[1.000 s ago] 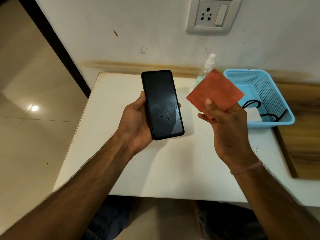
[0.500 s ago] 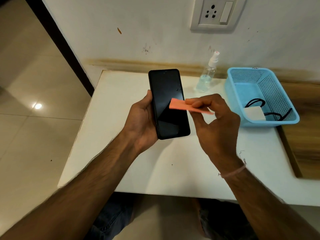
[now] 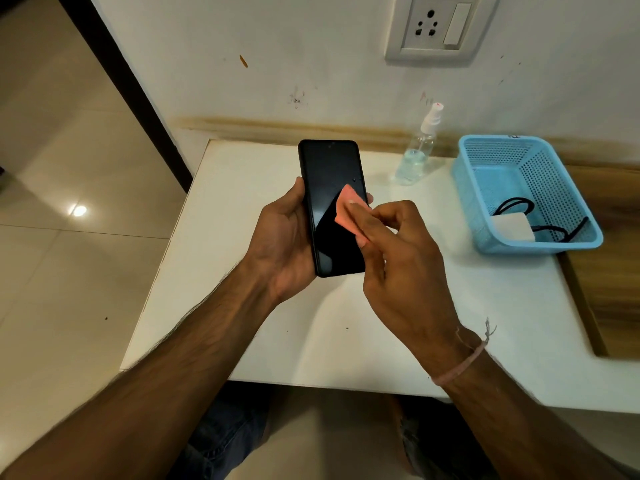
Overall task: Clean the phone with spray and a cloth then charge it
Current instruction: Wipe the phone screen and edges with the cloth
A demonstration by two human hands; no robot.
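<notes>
My left hand [image 3: 280, 244] grips a black phone [image 3: 329, 181] upright above the white table, screen facing me. My right hand [image 3: 398, 268] pinches a small orange cloth [image 3: 348, 211] and presses it flat on the right middle of the screen. A droplet or two still shows on the glass above the cloth. A clear spray bottle [image 3: 417, 154] with a white nozzle stands at the table's back edge, right of the phone. A white charger block [image 3: 512, 226] with a black cable [image 3: 516, 204] lies in the blue basket.
The blue perforated basket [image 3: 491, 188] sits at the back right of the white table [image 3: 263, 341]. A wall socket with a switch [image 3: 434, 27] is above it. A wooden surface [image 3: 609, 271] adjoins the table on the right. Tiled floor lies to the left.
My right hand brought the orange cloth from the air beside the phone down onto the screen and is wiping it. Most of the droplets on the lower screen are gone.
</notes>
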